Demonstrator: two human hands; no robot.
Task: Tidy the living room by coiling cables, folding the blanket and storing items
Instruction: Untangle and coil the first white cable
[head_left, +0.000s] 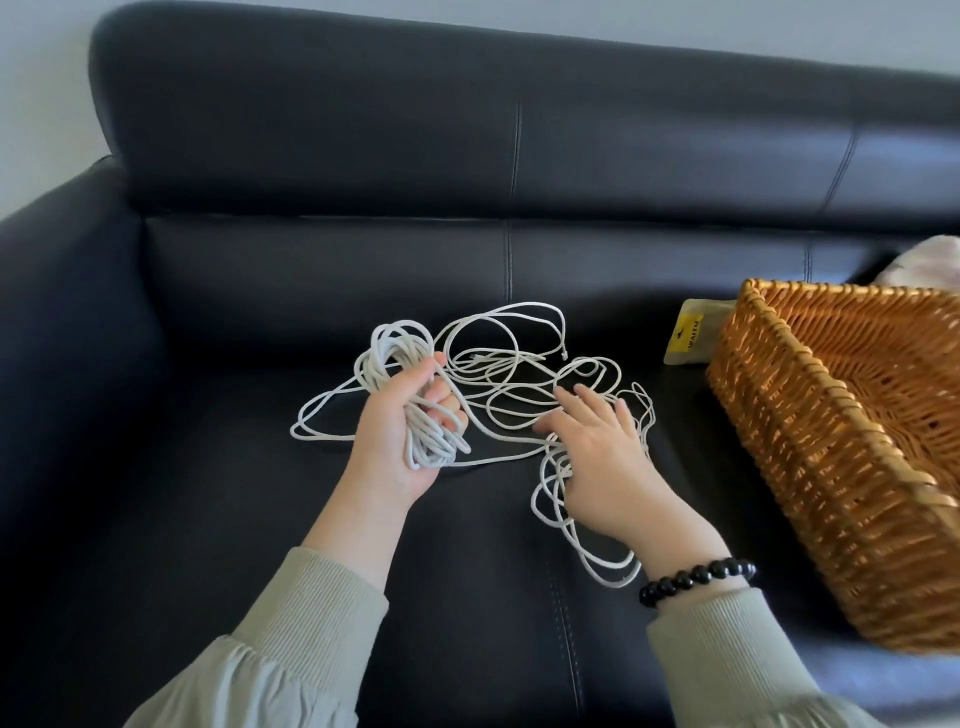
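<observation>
A bunch of white cable (498, 395) loops is being held tight in the left hand (402, 441), with the fingers curled around it and the loops sticking out above and below the fist. The rest of the cable is lying loose and tangled on the seat of the black sofa (260, 312), spread out between and around both hands. The right hand (597, 452) is being laid flat and open on the tangle, fingers spread, with nothing being gripped. A black bead bracelet (696, 579) is being worn on the right wrist, and pale green sleeves (311, 623) are being worn on both arms. A woven basket (810, 415) is sitting on the sofa to the right, well apart from the cable. A small yellow packet (691, 338) is lying just beside the basket.
</observation>
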